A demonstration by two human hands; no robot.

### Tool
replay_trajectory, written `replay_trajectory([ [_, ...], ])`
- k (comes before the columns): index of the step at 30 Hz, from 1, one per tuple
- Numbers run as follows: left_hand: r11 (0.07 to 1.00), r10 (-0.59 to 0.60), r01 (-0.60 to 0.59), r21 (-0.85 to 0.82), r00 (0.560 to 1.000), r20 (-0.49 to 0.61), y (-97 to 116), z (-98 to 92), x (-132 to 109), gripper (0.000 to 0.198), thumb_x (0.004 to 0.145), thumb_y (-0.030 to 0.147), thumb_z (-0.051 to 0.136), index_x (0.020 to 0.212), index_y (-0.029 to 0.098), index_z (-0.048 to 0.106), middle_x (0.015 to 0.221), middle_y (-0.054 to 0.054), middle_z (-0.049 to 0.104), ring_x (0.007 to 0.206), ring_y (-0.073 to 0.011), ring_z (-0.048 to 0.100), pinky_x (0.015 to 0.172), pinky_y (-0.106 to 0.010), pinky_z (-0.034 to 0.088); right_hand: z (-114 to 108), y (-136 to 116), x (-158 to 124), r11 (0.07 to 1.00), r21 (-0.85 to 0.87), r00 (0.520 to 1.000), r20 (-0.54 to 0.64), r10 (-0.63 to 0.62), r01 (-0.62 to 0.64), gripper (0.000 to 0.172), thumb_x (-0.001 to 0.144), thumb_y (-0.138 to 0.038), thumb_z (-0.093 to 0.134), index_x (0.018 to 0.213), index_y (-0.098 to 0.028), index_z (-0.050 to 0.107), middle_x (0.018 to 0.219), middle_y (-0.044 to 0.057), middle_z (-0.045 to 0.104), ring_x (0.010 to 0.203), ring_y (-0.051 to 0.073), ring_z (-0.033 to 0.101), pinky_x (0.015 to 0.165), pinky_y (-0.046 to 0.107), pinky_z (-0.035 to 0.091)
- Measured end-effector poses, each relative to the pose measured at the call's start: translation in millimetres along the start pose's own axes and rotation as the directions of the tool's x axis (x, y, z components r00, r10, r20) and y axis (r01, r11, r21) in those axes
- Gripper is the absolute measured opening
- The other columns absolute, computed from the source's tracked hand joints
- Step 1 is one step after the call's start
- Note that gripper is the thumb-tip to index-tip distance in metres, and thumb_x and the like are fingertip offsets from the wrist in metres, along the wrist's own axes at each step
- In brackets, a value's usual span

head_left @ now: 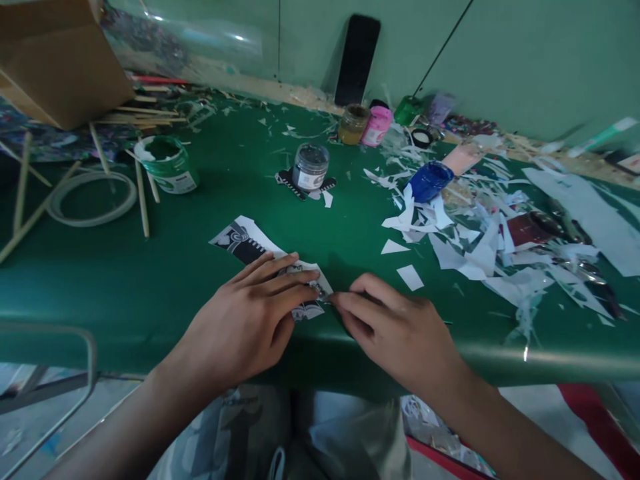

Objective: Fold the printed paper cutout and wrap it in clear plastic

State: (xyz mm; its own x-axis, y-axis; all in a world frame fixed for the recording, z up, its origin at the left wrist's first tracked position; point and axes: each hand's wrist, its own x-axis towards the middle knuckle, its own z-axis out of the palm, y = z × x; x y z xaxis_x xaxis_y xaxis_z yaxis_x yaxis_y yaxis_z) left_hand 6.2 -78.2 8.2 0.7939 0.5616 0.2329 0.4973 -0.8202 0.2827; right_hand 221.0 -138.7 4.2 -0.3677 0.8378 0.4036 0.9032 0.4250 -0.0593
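Observation:
My left hand [253, 310] lies flat, fingers stretched, over a printed paper cutout [245, 247] with a black-and-white sneaker drawing. It presses the paper to the green tabletop [200, 287]. My right hand [393, 323] is closed in a pinch at the paper's right corner. Whatever is between its fingertips is too small to make out. Beyond the hands stands a clear lidded jar [311, 167] with a pale label. Under it are dark printed cutouts [290, 183] with white lace marks. Two white paper scraps [411, 277] lie past my right hand.
Paper offcuts [470, 250] heap on the right around a tipped blue paint jar [431, 181]. At left are a green paint tub [167, 165], a tape ring [93, 198], wooden sticks [143, 200] and a cardboard box [65, 63]. A phone [357, 60] leans on the back wall.

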Motion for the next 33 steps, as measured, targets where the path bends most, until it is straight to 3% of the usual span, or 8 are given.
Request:
replay_trajectory([
  [6,1.0,-0.003,0.003,-0.011,1.0,0.003,0.5,-1.2,1.7,0.04,0.086,0.01,0.042,0.117,0.025,0.062,0.134,0.002,0.057,0.134,-0.0235,0.041,0.112,-0.052,0.036,-0.9,-1.5,1.4,1.0,0.003,1.0,0.025,0.008,-0.008,0.017,0.09,-0.018,0.049,0.085,-0.021,0.065,0.078,-0.002,0.058,0.047,0.004,0.038,0.041,0.02,0.027],
  [11,1.0,0.025,-0.025,-0.003,1.0,-0.004,-0.2,-1.4,1.1,0.045,0.088,0.01,0.042,0.125,0.029,0.057,0.137,0.003,0.054,0.136,-0.0231,0.038,0.113,-0.052,0.033,-5.8,-0.6,3.6,0.996,-0.066,0.996,0.067,-0.062,0.067,0.019,0.089,-0.014,0.048,0.091,-0.02,0.065,0.079,-0.001,0.059,0.045,0.006,0.032,0.04,0.022,0.026],
  [22,0.998,0.056,-0.057,0.027,0.998,0.004,-3.3,-0.7,0.0,0.043,0.09,0.011,0.039,0.124,0.028,0.057,0.136,0.004,0.054,0.136,-0.0228,0.038,0.112,-0.05,0.036,-17.9,13.7,-1.3,0.982,-0.111,0.978,0.159,-0.135,0.154,0.025,0.09,-0.013,0.044,0.097,-0.019,0.068,0.084,0.001,0.06,0.045,0.006,0.034,0.039,0.024,0.026],
  [27,0.996,0.057,-0.057,0.063,0.998,0.002,1.7,-1.3,0.0,0.04,0.09,0.013,0.039,0.123,0.028,0.058,0.135,0.002,0.056,0.131,-0.0245,0.043,0.108,-0.049,0.04,-25.0,16.2,-8.3,0.999,-0.032,0.984,0.175,-0.008,0.014,0.023,0.094,-0.022,0.044,0.096,-0.018,0.067,0.085,0.002,0.061,0.044,0.004,0.04,0.037,0.022,0.027],
  [30,0.987,-0.024,0.029,0.155,0.999,-0.035,18.1,-3.4,3.2,0.036,0.09,0.018,0.043,0.12,0.025,0.061,0.123,-0.005,0.062,0.111,-0.0304,0.056,0.086,-0.05,0.052,-24.7,13.5,-8.3,0.995,-0.01,0.991,0.084,0.102,-0.101,0.023,0.095,-0.024,0.044,0.098,-0.018,0.065,0.086,0.002,0.063,0.041,0.003,0.04,0.036,0.021,0.027],
  [33,0.963,-0.117,0.126,0.239,0.992,-0.05,35.6,-4.4,7.4,0.033,0.089,0.02,0.044,0.114,0.021,0.064,0.107,-0.011,0.063,0.09,-0.0299,0.06,0.069,-0.046,0.053,-21.4,9.1,-3.9,0.982,-0.026,0.982,0.017,0.186,-0.185,0.022,0.094,-0.023,0.043,0.098,-0.016,0.063,0.088,0.004,0.065,0.041,0.004,0.043,0.036,0.021,0.027],
])
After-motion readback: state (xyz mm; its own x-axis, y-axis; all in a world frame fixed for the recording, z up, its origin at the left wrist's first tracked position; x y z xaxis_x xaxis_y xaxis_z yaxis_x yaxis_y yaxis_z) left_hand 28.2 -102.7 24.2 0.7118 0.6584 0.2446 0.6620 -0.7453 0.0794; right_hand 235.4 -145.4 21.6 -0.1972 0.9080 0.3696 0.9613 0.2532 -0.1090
